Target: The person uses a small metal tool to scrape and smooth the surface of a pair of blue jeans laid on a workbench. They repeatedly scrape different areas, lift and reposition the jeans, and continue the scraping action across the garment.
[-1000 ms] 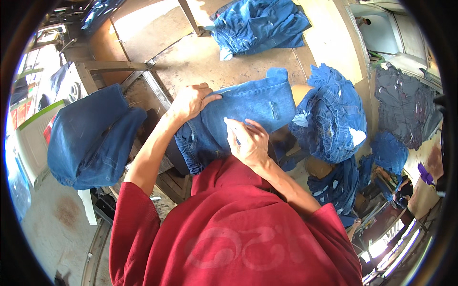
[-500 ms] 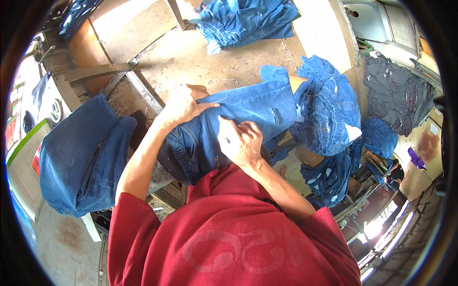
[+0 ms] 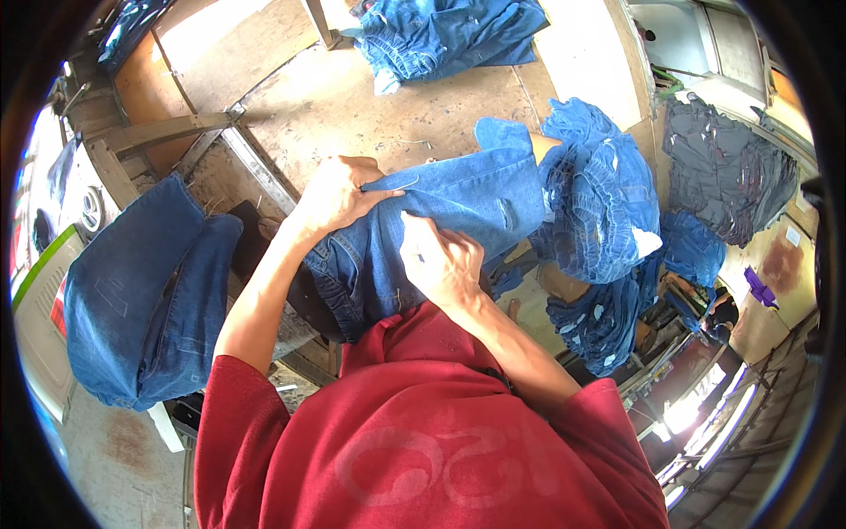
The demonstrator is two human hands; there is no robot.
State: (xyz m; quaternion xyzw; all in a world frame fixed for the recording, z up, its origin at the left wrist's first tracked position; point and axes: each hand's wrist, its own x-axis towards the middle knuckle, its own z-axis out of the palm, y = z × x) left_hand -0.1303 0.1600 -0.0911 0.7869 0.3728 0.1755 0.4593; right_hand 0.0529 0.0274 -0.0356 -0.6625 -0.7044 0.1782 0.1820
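A blue denim garment [image 3: 467,198] is stretched across in front of me, with a buttonhole-like slit near its right end. My left hand [image 3: 342,192] pinches its upper edge between thumb and fingers, beside a loose thread. Over the middle of the cloth, my right hand [image 3: 443,263] is closed with its fingers curled. A small dark bit shows in that fist, too little to name. The cloth's nearer part, with thick seams, hangs down toward my red shirt.
More denim [image 3: 145,291] hangs at my left. Bundled jeans with gathered waists [image 3: 604,207] lie to the right, another denim pile [image 3: 449,35] at the far side. Dark grey garments [image 3: 727,167] are heaped at far right. A wooden frame [image 3: 167,132] stands at upper left.
The whole view has shifted slightly, so the surroundings sit a little further left and higher. Both hands keep nearly the same hold and position on the denim garment.
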